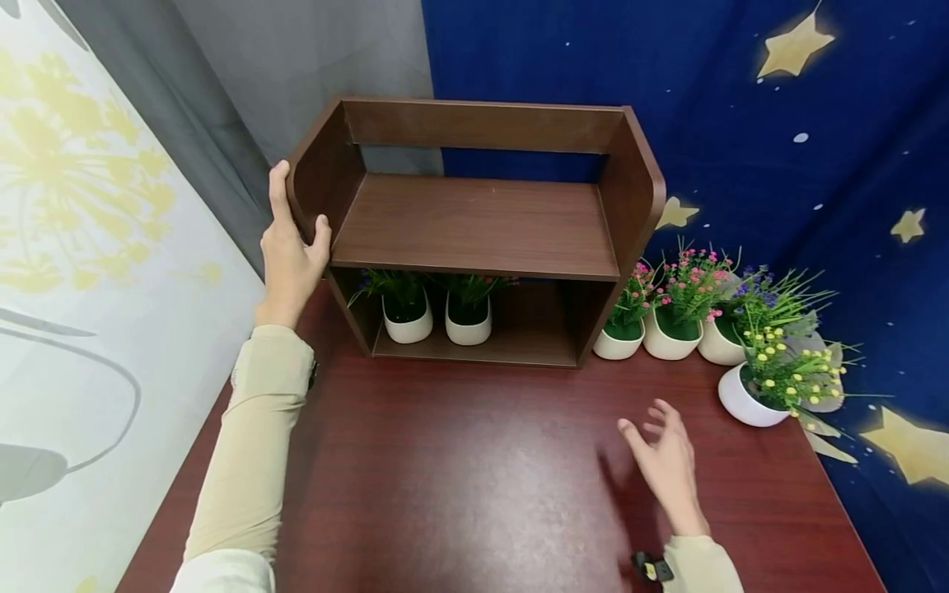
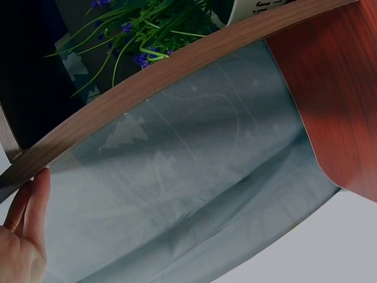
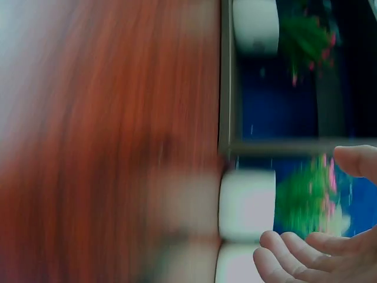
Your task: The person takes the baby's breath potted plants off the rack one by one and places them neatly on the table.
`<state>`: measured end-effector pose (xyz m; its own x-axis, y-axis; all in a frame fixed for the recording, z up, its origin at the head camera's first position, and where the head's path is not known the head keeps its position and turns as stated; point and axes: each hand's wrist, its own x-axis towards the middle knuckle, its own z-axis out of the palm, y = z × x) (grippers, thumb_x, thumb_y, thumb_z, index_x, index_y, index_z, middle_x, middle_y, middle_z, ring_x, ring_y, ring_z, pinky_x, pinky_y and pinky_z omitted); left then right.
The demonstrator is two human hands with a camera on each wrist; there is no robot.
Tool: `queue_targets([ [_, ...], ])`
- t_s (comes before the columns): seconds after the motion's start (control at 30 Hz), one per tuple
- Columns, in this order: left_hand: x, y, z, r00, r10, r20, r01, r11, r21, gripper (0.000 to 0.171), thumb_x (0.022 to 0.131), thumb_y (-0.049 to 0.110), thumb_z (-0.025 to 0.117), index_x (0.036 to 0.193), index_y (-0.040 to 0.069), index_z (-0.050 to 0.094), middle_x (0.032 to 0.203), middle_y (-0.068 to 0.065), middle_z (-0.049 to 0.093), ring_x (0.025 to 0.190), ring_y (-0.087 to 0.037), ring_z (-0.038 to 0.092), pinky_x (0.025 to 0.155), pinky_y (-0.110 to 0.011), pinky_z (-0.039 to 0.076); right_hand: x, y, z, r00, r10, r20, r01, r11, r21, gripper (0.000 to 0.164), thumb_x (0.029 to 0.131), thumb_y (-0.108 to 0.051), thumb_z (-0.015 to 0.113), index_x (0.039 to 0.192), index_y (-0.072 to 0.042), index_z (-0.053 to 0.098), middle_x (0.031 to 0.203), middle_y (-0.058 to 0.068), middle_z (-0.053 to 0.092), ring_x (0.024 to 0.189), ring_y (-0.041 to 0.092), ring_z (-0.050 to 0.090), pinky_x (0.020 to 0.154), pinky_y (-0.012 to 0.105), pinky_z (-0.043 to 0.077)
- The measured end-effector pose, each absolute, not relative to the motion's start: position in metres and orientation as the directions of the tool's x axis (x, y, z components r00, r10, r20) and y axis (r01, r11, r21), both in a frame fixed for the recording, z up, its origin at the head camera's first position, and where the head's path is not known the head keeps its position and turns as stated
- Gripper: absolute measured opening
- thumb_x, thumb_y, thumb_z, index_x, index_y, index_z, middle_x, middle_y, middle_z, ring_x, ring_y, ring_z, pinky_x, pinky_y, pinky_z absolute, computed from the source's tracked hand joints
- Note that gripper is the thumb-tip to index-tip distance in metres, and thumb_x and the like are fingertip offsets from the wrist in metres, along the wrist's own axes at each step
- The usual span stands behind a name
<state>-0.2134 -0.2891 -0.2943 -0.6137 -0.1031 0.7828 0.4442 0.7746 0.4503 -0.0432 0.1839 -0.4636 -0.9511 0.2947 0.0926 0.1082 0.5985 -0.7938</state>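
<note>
Beside the pots (image 1: 671, 339), shelf (image 1: 478, 222) is being pinched by left hand (image 1: 287, 257); right hand's grip (image 1: 665, 457) is being held apart. Pots could be getting toppled by shelf jolts.

I see a bit of dark writing (image 2: 266, 7) on one white pot (image 2: 242, 12), but it's cut off, so I can't read any words.

Home-like corner, starry blue cloth (image 1: 741, 165) upper right, flower-patterned white surface (image 1: 104, 276) far left, potted flowers (image 1: 676, 317) centre right
</note>
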Motion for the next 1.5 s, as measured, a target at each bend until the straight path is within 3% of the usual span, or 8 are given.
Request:
queue_targets([
  [0.27,-0.213,-0.292,-0.295,-0.607,-0.112,0.787,0.446,0.771,0.454,0.062,0.091,0.014,0.051,0.146,0.020,0.021,0.128,-0.009,0.054,0.071,-0.038,0.053,0.068,-0.048,0.040,-0.084,0.103,-0.467,-0.980,0.078,0.181,-0.118,0.505,-0.855,0.065,0.080,-0.026,0.074,0.131,-0.002,0.044,0.122,0.019,0.054,0.105,0.031,0.056,0.079,0.047,0.047],
  [0.43,-0.214,-0.291,-0.296,-0.604,-0.103,0.790,0.454,0.771,0.448,0.063,0.091,0.014,0.052,0.146,0.020,0.022,0.136,-0.002,0.047,0.072,-0.038,0.053,0.069,-0.049,0.041,-0.114,0.060,-0.467,-0.981,0.014,0.192,-0.163,0.466,-0.870,0.070,0.079,-0.029,0.074,0.134,-0.002,0.041,0.125,0.017,0.050,0.110,0.031,0.052,0.083,0.046,0.045],
  [0.7,-0.214,-0.293,-0.298,-0.579,-0.086,0.811,0.472,0.776,0.419,0.063,0.090,0.013,0.054,0.145,0.021,0.024,0.139,0.000,0.044,0.072,-0.035,0.054,0.068,-0.048,0.041,-0.156,0.015,-0.477,-0.982,0.026,0.187,-0.156,0.449,-0.880,0.089,0.073,-0.039,0.076,0.139,-0.001,0.031,0.130,0.016,0.043,0.118,0.034,0.044,0.095,0.042,0.036],
  [0.83,-0.213,-0.290,-0.302,-0.585,-0.070,0.808,0.480,0.773,0.415,0.063,0.091,0.013,0.053,0.146,0.020,0.024,0.132,-0.008,0.050,0.065,-0.031,0.050,0.062,-0.044,0.039,-0.167,0.004,-0.484,-0.985,0.047,0.164,-0.130,0.415,-0.900,0.089,0.073,-0.035,0.077,0.140,-0.001,0.030,0.131,0.018,0.040,0.118,0.032,0.042,0.095,0.041,0.037],
  [1.07,-0.217,-0.291,-0.299,-0.575,-0.063,0.816,0.488,0.774,0.404,0.063,0.091,0.014,0.054,0.147,0.021,0.023,0.137,-0.002,0.047,0.066,-0.031,0.051,0.061,-0.042,0.039,-0.191,-0.020,-0.487,-0.979,0.087,0.183,-0.130,0.425,-0.896,0.089,0.073,-0.031,0.077,0.140,0.004,0.029,0.134,0.021,0.036,0.122,0.032,0.039,0.098,0.043,0.033],
  [1.37,-0.215,-0.294,-0.299,-0.575,-0.071,0.815,0.481,0.776,0.407,0.063,0.091,0.013,0.054,0.146,0.021,0.024,0.135,-0.004,0.048,0.064,-0.030,0.049,0.062,-0.042,0.038,-0.206,-0.047,-0.493,-0.962,0.206,0.179,-0.067,0.460,-0.885,0.109,0.065,-0.046,0.079,0.142,0.007,0.021,0.136,0.025,0.033,0.124,0.036,0.035,0.101,0.043,0.029],
  [1.5,-0.215,-0.291,-0.299,-0.584,-0.068,0.809,0.491,0.764,0.419,0.063,0.090,0.012,0.054,0.146,0.020,0.025,0.133,-0.005,0.050,0.065,-0.031,0.051,0.063,-0.042,0.039,-0.209,-0.051,-0.496,-0.957,0.229,0.178,-0.060,0.445,-0.893,0.110,0.065,-0.045,0.079,0.141,0.008,0.020,0.134,0.024,0.033,0.122,0.036,0.034,0.101,0.042,0.029],
])
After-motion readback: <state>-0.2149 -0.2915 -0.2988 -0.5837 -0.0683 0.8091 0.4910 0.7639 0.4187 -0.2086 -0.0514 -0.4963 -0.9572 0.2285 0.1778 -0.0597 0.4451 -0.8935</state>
